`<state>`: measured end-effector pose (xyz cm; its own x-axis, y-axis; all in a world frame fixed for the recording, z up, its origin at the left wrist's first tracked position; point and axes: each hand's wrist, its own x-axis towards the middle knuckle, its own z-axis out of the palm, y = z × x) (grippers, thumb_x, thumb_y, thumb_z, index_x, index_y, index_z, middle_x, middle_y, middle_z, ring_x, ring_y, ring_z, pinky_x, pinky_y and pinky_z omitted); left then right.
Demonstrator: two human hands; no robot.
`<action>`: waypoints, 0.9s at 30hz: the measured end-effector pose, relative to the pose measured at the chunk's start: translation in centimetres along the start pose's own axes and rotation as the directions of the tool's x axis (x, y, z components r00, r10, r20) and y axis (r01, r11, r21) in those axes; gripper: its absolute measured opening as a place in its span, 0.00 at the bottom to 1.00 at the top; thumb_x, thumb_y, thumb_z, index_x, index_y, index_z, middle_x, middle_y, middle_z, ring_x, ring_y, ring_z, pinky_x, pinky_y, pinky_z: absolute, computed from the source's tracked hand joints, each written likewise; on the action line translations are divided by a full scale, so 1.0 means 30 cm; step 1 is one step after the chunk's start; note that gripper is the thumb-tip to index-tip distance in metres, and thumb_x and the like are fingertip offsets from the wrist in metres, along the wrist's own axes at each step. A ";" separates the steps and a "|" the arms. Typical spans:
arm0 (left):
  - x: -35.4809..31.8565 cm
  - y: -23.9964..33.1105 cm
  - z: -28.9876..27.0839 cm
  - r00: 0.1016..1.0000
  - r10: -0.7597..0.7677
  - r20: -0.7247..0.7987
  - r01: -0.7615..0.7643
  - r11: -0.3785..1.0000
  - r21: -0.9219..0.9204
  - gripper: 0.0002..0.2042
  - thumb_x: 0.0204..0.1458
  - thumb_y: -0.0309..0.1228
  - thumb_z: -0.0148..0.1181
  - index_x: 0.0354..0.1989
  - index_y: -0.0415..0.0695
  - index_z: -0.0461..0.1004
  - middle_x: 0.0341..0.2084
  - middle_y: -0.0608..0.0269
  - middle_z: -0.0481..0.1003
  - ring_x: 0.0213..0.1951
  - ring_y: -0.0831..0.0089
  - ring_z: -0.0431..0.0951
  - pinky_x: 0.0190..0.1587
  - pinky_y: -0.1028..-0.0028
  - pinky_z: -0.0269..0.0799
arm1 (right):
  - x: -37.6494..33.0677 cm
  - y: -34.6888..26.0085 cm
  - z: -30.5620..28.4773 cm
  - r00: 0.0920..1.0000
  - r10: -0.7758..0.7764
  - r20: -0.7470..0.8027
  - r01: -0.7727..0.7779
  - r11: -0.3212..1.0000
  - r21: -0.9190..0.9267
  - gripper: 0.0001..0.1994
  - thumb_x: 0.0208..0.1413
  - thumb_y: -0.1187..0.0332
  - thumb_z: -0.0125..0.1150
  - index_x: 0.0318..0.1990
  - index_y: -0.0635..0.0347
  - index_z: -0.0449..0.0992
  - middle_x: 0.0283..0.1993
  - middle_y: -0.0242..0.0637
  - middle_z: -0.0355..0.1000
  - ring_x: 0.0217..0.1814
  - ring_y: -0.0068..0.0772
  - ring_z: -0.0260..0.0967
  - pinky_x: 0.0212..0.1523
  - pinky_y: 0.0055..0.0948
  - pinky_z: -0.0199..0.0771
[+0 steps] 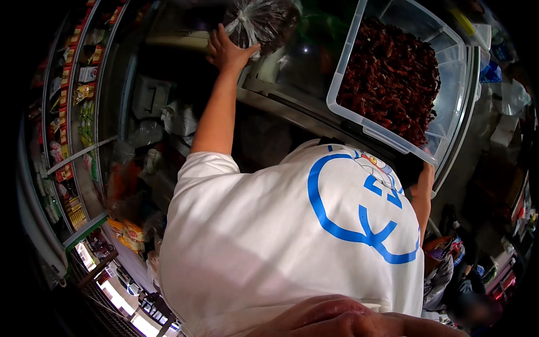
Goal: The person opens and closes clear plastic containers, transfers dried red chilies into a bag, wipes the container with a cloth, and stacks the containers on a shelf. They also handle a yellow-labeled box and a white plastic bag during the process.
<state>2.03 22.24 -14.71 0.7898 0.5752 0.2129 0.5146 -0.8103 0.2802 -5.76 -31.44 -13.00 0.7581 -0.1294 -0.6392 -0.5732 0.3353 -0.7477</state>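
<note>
Apparently the work is partway along; at left the left hand (231, 51), fingers spread and thumb out, rests against a clear plastic bag (266, 22) of dark contents, its neck gathered tight, so any emptying of it seems not yet done; at right the right hand (425, 160) is at the near corner of a clear tub (387, 137), mostly hidden, so I cannot tell how it grips; dark red dried pieces (387, 78) already fill much of the tub, with bare plastic along its right side; the tub sits tilted over the edge of the surface (269, 98); around this, small bright packets (84, 91) line the far left, daylight shows lower left, and plastic bags (514, 98) clutter the right.
</note>
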 end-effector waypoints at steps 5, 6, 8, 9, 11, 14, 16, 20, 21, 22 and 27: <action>0.090 -0.108 0.051 0.967 -0.138 0.216 0.200 0.934 -0.297 0.40 0.31 0.43 0.73 0.56 0.43 0.61 0.53 0.51 0.64 0.54 0.58 0.64 0.51 0.54 0.61 | -0.035 -0.034 0.069 0.997 -0.030 -0.073 0.022 0.993 -0.115 0.21 0.53 0.56 0.56 0.49 0.61 0.69 0.40 0.35 0.71 0.40 0.27 0.71 0.38 0.23 0.72; 0.110 -0.121 0.056 0.956 -0.130 0.261 0.232 0.881 -0.412 0.36 0.33 0.41 0.73 0.53 0.42 0.66 0.50 0.52 0.69 0.51 0.60 0.69 0.49 0.58 0.64 | -0.028 -0.028 0.063 0.997 -0.039 -0.065 0.032 0.995 -0.094 0.21 0.53 0.56 0.56 0.49 0.61 0.69 0.40 0.35 0.71 0.39 0.27 0.71 0.38 0.23 0.71; 0.116 -0.134 0.088 0.924 -0.304 0.231 0.381 0.715 -0.586 0.26 0.37 0.35 0.71 0.46 0.40 0.71 0.43 0.55 0.73 0.44 0.65 0.73 0.44 0.64 0.67 | -0.015 -0.020 0.051 0.998 -0.046 -0.050 0.042 0.996 -0.080 0.21 0.53 0.55 0.56 0.49 0.61 0.69 0.39 0.35 0.71 0.39 0.26 0.70 0.38 0.23 0.71; 0.117 -0.141 0.096 0.892 -0.391 0.229 0.437 0.609 -0.662 0.21 0.40 0.33 0.69 0.43 0.38 0.73 0.39 0.57 0.75 0.40 0.67 0.74 0.41 0.67 0.69 | -0.008 -0.018 0.045 0.998 -0.045 -0.043 0.041 0.995 -0.086 0.21 0.53 0.55 0.56 0.49 0.61 0.69 0.39 0.34 0.71 0.39 0.26 0.70 0.39 0.23 0.70; 0.125 -0.146 0.071 0.882 -0.384 0.274 0.435 0.438 -0.787 0.18 0.44 0.31 0.66 0.43 0.38 0.73 0.39 0.58 0.74 0.39 0.68 0.74 0.40 0.66 0.69 | -0.010 -0.018 0.049 0.997 -0.045 -0.058 0.038 0.994 -0.105 0.22 0.53 0.55 0.56 0.50 0.61 0.69 0.39 0.34 0.71 0.40 0.26 0.70 0.39 0.23 0.70; 0.102 -0.094 -0.031 0.877 -0.362 0.316 0.389 0.150 -0.909 0.13 0.49 0.28 0.61 0.42 0.37 0.72 0.39 0.58 0.74 0.39 0.67 0.74 0.40 0.65 0.69 | -0.020 -0.027 0.060 0.997 -0.039 -0.062 0.032 0.994 -0.107 0.22 0.53 0.55 0.56 0.50 0.61 0.69 0.41 0.34 0.71 0.41 0.26 0.69 0.40 0.23 0.70; 0.089 -0.073 -0.099 0.866 -0.378 0.328 0.354 0.001 -0.935 0.13 0.50 0.27 0.59 0.43 0.36 0.72 0.39 0.59 0.74 0.39 0.66 0.74 0.40 0.65 0.69 | -0.001 -0.008 0.029 0.999 -0.027 0.019 0.028 0.998 -0.063 0.22 0.54 0.56 0.56 0.51 0.61 0.69 0.42 0.35 0.70 0.43 0.27 0.69 0.41 0.23 0.70; 0.038 -0.067 -0.221 0.889 -0.363 0.278 0.245 -0.135 -0.960 0.13 0.50 0.27 0.59 0.44 0.36 0.71 0.42 0.58 0.72 0.45 0.65 0.71 0.47 0.65 0.67 | 0.055 0.046 -0.046 0.998 -0.038 -0.041 0.035 0.998 -0.054 0.22 0.54 0.56 0.55 0.52 0.60 0.68 0.48 0.36 0.68 0.50 0.28 0.66 0.48 0.25 0.66; 0.028 -0.058 -0.247 0.879 -0.356 0.316 0.257 -0.205 -0.944 0.15 0.50 0.26 0.58 0.46 0.36 0.69 0.46 0.57 0.71 0.48 0.65 0.70 0.49 0.64 0.65 | 0.052 0.042 -0.051 0.998 -0.034 -0.046 0.031 0.997 -0.067 0.22 0.54 0.56 0.55 0.52 0.60 0.68 0.49 0.36 0.68 0.50 0.29 0.66 0.49 0.25 0.66; 0.023 -0.054 -0.278 0.892 -0.325 0.315 0.255 -0.216 -0.943 0.16 0.52 0.27 0.55 0.49 0.37 0.67 0.48 0.57 0.69 0.50 0.64 0.68 0.51 0.62 0.64 | 0.053 0.040 -0.050 0.999 -0.031 -0.044 0.027 0.997 -0.077 0.23 0.54 0.56 0.55 0.53 0.60 0.68 0.49 0.37 0.68 0.51 0.29 0.65 0.49 0.25 0.65; -0.057 -0.020 -0.392 0.947 -0.225 0.229 0.177 -0.229 -0.957 0.17 0.57 0.31 0.47 0.54 0.42 0.63 0.53 0.57 0.65 0.55 0.61 0.65 0.56 0.56 0.61 | 0.085 0.038 -0.072 1.000 -0.023 -0.011 0.022 0.994 -0.108 0.23 0.54 0.56 0.55 0.54 0.60 0.68 0.51 0.37 0.67 0.54 0.29 0.64 0.52 0.26 0.63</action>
<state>-3.54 23.05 -4.23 0.7087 0.7015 -0.0752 -0.2979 0.3942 0.8694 -5.14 -33.40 -15.87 0.7677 -0.1478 -0.6235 -0.5865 0.2299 -0.7766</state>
